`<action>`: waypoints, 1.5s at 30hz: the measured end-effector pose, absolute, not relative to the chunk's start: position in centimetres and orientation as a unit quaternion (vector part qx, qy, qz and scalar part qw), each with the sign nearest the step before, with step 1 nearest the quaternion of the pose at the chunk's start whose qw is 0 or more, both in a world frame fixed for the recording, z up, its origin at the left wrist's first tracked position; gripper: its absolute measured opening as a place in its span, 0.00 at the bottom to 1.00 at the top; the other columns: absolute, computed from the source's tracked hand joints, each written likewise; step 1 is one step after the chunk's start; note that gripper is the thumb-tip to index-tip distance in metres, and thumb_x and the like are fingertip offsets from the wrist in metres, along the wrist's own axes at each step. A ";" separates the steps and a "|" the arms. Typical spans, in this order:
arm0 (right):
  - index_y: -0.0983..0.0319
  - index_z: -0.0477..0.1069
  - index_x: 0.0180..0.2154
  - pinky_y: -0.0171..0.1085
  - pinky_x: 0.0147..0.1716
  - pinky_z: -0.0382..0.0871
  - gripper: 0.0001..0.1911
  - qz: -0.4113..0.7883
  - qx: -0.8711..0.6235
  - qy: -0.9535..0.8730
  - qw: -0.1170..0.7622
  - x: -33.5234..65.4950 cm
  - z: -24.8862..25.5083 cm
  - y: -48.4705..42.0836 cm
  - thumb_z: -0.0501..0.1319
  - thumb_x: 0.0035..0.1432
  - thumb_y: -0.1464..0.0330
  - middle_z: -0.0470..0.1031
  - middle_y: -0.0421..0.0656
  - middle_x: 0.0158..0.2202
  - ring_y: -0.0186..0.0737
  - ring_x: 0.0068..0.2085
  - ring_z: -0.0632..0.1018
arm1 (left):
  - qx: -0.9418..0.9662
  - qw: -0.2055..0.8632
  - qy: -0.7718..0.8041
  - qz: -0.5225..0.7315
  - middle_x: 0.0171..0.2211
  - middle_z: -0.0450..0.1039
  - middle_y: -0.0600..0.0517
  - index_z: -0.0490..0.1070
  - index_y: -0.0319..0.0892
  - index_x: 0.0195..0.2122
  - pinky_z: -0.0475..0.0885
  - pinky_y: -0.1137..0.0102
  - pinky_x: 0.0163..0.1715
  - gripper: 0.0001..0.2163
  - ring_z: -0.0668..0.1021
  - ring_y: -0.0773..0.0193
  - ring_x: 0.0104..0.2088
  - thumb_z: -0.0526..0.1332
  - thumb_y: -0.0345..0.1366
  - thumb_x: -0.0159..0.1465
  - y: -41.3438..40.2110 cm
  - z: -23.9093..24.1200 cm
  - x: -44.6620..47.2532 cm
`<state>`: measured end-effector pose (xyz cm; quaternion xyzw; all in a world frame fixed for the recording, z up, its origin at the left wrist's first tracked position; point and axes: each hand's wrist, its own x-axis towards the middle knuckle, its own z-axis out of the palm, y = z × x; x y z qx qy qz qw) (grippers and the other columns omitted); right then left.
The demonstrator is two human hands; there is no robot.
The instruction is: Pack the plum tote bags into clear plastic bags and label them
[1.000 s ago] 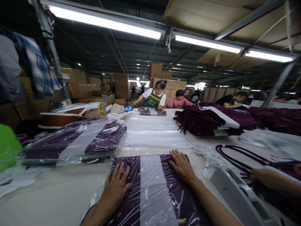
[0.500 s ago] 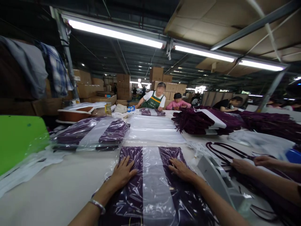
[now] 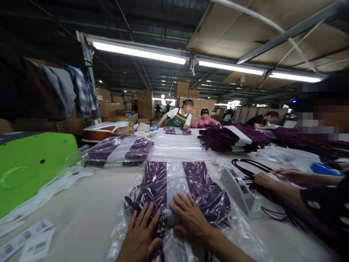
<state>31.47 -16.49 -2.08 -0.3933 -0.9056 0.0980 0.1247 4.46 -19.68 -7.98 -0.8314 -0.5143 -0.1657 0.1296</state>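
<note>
A purple and white folded garment in a clear plastic bag (image 3: pixel 177 185) lies on the table in front of me. My left hand (image 3: pixel 141 236) rests flat on its near left part, fingers stretched out. My right hand (image 3: pixel 191 218) lies flat on the near middle of the bag, fingers spread over the white stripe. Both hands press on the bag and hold nothing.
A grey tape dispenser (image 3: pixel 241 191) stands right of the bag. A co-worker's hands (image 3: pixel 272 176) handle dark cords at the right. A stack of bagged garments (image 3: pixel 120 151) and flat clear bags (image 3: pixel 178 145) lie beyond. A green panel (image 3: pixel 29 163) and barcode labels (image 3: pixel 27 242) sit at left.
Both my hands slid back toward me along the bag and came closer together at its near end. The view swung so the green panel and labels show more.
</note>
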 end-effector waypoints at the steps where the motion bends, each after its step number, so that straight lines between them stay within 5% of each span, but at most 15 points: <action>1: 0.51 0.53 0.69 0.59 0.69 0.33 0.40 0.086 -0.393 -0.906 0.127 30.9 -2.4 -16.4 0.63 0.61 0.51 0.50 0.46 0.72 0.52 0.72 0.47 | -0.828 0.169 -0.503 -0.184 0.70 0.54 0.49 0.48 0.59 0.70 0.59 0.49 0.63 0.36 0.63 0.45 0.67 0.61 0.52 0.64 -20.5 -8.8 4.4; 6: 0.52 0.52 0.69 0.61 0.69 0.38 0.41 0.050 -0.401 -0.906 0.127 29.3 -3.7 -15.5 0.61 0.61 0.48 0.49 0.49 0.72 0.55 0.72 0.50 | -0.804 0.265 -0.484 -0.222 0.67 0.61 0.46 0.45 0.55 0.71 0.64 0.54 0.57 0.37 0.67 0.46 0.63 0.55 0.59 0.65 -21.8 -11.3 4.1; 16: 0.49 0.48 0.70 0.64 0.68 0.38 0.39 0.048 -0.444 -0.881 0.160 27.9 -6.1 -13.3 0.58 0.64 0.49 0.45 0.43 0.73 0.55 0.72 0.47 | -0.825 0.173 -0.500 -0.197 0.67 0.62 0.51 0.46 0.63 0.69 0.63 0.52 0.58 0.36 0.67 0.46 0.64 0.53 0.65 0.62 -20.8 -13.5 3.7; 26: 0.52 0.48 0.71 0.60 0.69 0.38 0.42 0.082 -0.443 -0.884 0.123 28.6 -4.3 -12.7 0.60 0.62 0.49 0.45 0.45 0.73 0.53 0.72 0.48 | -0.843 0.246 -0.425 -0.220 0.63 0.68 0.48 0.43 0.53 0.72 0.62 0.60 0.55 0.38 0.71 0.52 0.60 0.52 0.61 0.65 -20.2 -10.3 3.5; 38: 0.56 0.58 0.67 0.63 0.66 0.46 0.31 -0.068 -0.675 -0.726 0.112 45.6 -6.1 -15.6 0.48 0.69 0.53 0.56 0.49 0.70 0.54 0.71 0.54 | -0.853 0.197 -0.449 -0.177 0.67 0.61 0.48 0.42 0.54 0.72 0.54 0.58 0.63 0.39 0.66 0.51 0.64 0.49 0.64 0.64 -23.0 -8.8 2.7; 45: 0.60 0.45 0.71 0.59 0.65 0.56 0.36 -0.033 -0.665 -0.728 0.165 50.3 -9.2 -17.6 0.44 0.69 0.52 0.56 0.51 0.70 0.54 0.69 0.60 | -0.861 0.200 -0.451 -0.124 0.67 0.63 0.48 0.48 0.50 0.71 0.50 0.60 0.66 0.39 0.64 0.53 0.65 0.50 0.65 0.64 -28.6 -7.0 -0.7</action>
